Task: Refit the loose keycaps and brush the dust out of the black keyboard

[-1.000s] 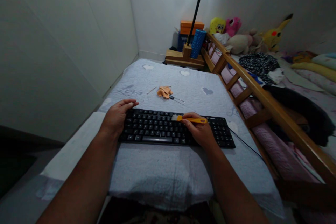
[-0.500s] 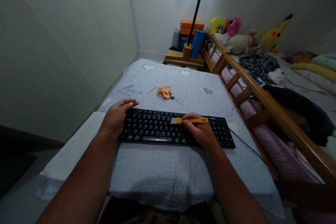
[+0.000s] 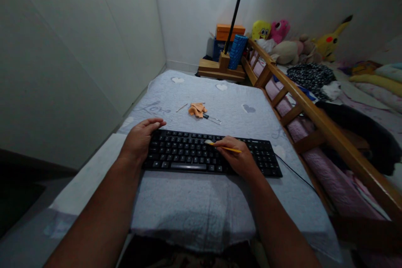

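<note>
A black computer keyboard point(image 3: 188, 166) lies crosswise on the light blue quilted cover point(image 3: 194, 201). At its left end, my left hand point(image 3: 138, 140) grips the edge, thumb and fingers near the top left corner. My right hand point(image 3: 237, 157) is closed around a small brush point(image 3: 230, 149) with a yellow handle. Its pale bristles touch or hover just over the upper middle keys; the exact contact cannot be made out. The brush is turned edge-on, so the handle looks thin. The keys under my right hand are hidden.
Beyond the keyboard lie a crumpled orange cloth point(image 3: 197, 110), a wire tool with a black handle point(image 3: 212, 119) and a thin stick point(image 3: 181, 107). A cable point(image 3: 297, 173) runs off to the right. A wooden bed rail point(image 3: 301, 96) borders the right side.
The brush has rolled in my right hand from flat to edge-on, its handle end dropping a little. My left hand and the keyboard stay in place.
</note>
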A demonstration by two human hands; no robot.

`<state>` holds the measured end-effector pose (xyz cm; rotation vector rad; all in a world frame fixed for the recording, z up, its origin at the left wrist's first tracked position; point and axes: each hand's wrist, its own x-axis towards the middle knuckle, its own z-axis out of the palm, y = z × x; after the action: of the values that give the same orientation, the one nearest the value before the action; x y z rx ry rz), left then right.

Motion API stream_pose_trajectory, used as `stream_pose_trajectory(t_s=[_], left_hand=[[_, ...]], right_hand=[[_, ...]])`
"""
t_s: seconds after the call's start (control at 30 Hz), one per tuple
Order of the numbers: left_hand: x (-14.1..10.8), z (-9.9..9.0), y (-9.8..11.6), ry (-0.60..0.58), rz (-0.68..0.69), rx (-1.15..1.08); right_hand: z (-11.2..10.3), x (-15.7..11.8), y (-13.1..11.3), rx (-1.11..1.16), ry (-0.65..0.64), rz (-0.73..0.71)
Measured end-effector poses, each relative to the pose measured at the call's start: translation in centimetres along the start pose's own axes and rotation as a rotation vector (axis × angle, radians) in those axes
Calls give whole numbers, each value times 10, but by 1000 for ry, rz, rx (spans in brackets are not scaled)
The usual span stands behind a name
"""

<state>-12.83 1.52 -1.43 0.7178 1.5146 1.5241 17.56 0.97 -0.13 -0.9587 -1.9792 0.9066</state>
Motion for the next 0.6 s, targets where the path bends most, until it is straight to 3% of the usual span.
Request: stream_pose_trajectory(t_s=[0.27,0.43,0.6], left_hand=[[0,0,0,4,7,20],[1,0,-1,3,-3,13],[0,0,0,-1,13,19]], right_hand=[[-5,-3,-8,128,6,98],[-1,-1,-2,-5,116,-30],[3,0,-1,-120,82,-82]])
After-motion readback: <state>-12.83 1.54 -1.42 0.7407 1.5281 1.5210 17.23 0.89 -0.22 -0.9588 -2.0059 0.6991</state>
